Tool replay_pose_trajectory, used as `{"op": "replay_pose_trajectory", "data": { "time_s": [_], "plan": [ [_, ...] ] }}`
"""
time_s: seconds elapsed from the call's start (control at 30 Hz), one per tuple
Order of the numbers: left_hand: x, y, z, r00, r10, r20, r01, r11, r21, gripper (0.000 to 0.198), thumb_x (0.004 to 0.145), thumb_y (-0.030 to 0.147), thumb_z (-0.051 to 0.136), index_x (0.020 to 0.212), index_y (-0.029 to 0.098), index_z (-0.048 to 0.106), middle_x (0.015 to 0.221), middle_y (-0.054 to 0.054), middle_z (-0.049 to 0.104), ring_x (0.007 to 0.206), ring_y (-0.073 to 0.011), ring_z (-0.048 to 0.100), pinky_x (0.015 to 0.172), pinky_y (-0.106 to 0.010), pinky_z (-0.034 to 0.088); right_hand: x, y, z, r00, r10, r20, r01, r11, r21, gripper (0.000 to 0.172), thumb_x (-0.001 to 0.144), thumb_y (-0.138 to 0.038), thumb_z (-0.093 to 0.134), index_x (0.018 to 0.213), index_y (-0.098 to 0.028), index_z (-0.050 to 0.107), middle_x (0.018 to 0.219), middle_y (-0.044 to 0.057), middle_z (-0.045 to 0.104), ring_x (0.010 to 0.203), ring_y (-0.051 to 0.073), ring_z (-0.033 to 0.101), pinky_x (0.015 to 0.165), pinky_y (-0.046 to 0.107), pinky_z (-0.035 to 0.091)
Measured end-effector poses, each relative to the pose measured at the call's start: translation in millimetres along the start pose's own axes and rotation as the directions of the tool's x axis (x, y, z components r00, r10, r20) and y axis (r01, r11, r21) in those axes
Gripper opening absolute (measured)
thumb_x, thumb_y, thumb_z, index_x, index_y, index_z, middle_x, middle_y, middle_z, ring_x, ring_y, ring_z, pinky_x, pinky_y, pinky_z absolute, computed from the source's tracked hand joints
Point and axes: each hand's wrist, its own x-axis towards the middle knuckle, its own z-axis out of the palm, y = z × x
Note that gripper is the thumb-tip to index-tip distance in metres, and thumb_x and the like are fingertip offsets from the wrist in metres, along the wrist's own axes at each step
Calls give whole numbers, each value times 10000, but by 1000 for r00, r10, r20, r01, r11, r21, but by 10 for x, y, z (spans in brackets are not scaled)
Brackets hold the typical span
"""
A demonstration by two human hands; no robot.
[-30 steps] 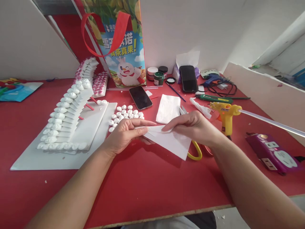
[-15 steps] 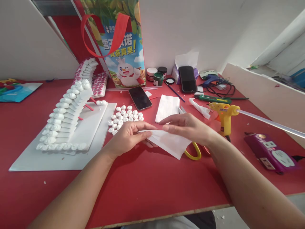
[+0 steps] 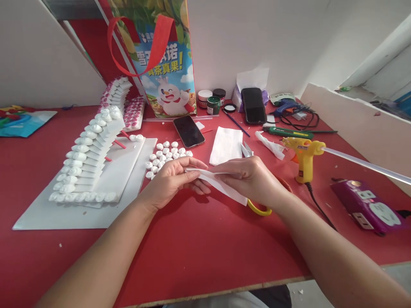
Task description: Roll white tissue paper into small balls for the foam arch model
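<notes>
Over the red table (image 3: 199, 248), both hands hold one folded white paper sheet (image 3: 229, 190). My left hand (image 3: 171, 179) pinches its left end between thumb and fingers. My right hand (image 3: 253, 177) grips the paper's middle from above, fingers curled over it. The sheet is folded narrow and slants down to the right. Yellow-handled scissors (image 3: 260, 208) lie on the table just under my right wrist, partly hidden.
A cluster of small white rolled pieces (image 3: 167, 154) lies behind my left hand. A white foam model on a board (image 3: 93, 167) stands to the left. A yellow glue gun (image 3: 303, 154), purple power strip (image 3: 369, 205), two phones (image 3: 189, 130), paint jars (image 3: 213, 102), a napkin (image 3: 226, 145) and a printed bag (image 3: 167, 64) lie around.
The paper has been folded from a wide sheet into a narrower strip. My right hand closed over it and drew toward my left hand.
</notes>
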Motion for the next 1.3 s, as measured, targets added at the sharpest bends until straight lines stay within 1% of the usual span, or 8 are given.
{"op": "replay_pose_trajectory", "data": {
  "time_s": [0.33, 0.5, 0.67, 0.77, 0.93, 1.03, 1.17, 1.3],
  "plan": [
    [19, -21, -23, 999, -9, -45, 9, 1000, -3, 160, 914, 259, 723, 1009, 134, 693, 742, -68, 793, 671, -188, 778, 658, -242, 612, -52, -53, -46, 980, -164, 115, 189, 948, -257, 347, 1004, -225, 503, 1163, -196, 810, 857, 89, 754, 695, 156, 640, 628, 273, 414],
    [-36, 67, -34, 997, 79, 24, -81, 993, 87, 134, 927, 215, 704, 1038, 141, 696, 693, -20, 764, 603, -155, 751, 606, -210, 582, -51, -120, -245, 978, 186, 98, -201, 964, 176, 494, 930, -598, 654, 1104, -159, 798, 925, 102, 797, 815, 216, 729, 692, 282, 541],
    [-124, 133, 63, 986, 70, 148, -100, 973, 208, 83, 975, 220, 636, 996, 153, 680, 648, 2, 718, 557, -128, 706, 574, -204, 555, 2, -158, -135, 876, 347, 335, -482, 621, 618, 599, 864, -708, 674, 1094, -157, 721, 1014, 128, 793, 905, 234, 767, 827, 332, 620],
    [-135, 104, 111, 985, 115, 126, -150, 937, 316, 88, 978, 231, 633, 934, 164, 670, 704, 17, 694, 552, -93, 658, 568, -190, 530, 30, -168, 68, 842, 223, 491, -524, 555, 646, 486, 886, -602, 720, 1074, -156, 685, 957, 89, 768, 809, 199, 759, 750, 319, 626],
    [-95, 74, 119, 981, 191, 45, -191, 878, 440, 105, 974, 200, 611, 912, 166, 689, 721, 20, 663, 591, -74, 605, 579, -175, 495, 47, -137, 170, 838, 218, 500, -512, 628, 585, 388, 904, -488, 739, 1023, -127, 666, 802, 42, 741, 474, 74, 566, 462, 213, 487],
    [-56, 76, 77, 970, 238, -43, -198, 887, 417, 92, 953, 197, 647, 879, 162, 688, 709, 18, 656, 558, -64, 564, 553, -175, 471, 37, -119, 69, 785, 261, 561, -577, 638, 510, 234, 938, -372, 704, 930, -145, 644, 699, 11, 724, 434, 38, 445, 394, 165, 360],
    [-28, 48, -43, 953, 284, -102, -247, 929, 276, 60, 939, 189, 671, 891, 164, 696, 685, 16, 654, 522, -72, 558, 513, -190, 448, -4, -84, -172, 718, 224, 659, -624, 626, 467, 201, 919, -334, 698, 881, -153, 620, 724, 19, 743, 400, 47, 474, 361, 176, 364],
    [-57, 28, -105, 966, 258, -30, -251, 956, 149, 60, 940, 212, 688, 905, 164, 698, 648, 16, 655, 497, -70, 544, 497, -188, 421, -38, -34, -388, 715, 182, 675, -616, 620, 486, 451, 890, -485, 750, 1164, -135, 672, 730, 49, 763, 456, 109, 606, 407, 204, 449]
  ]
}}
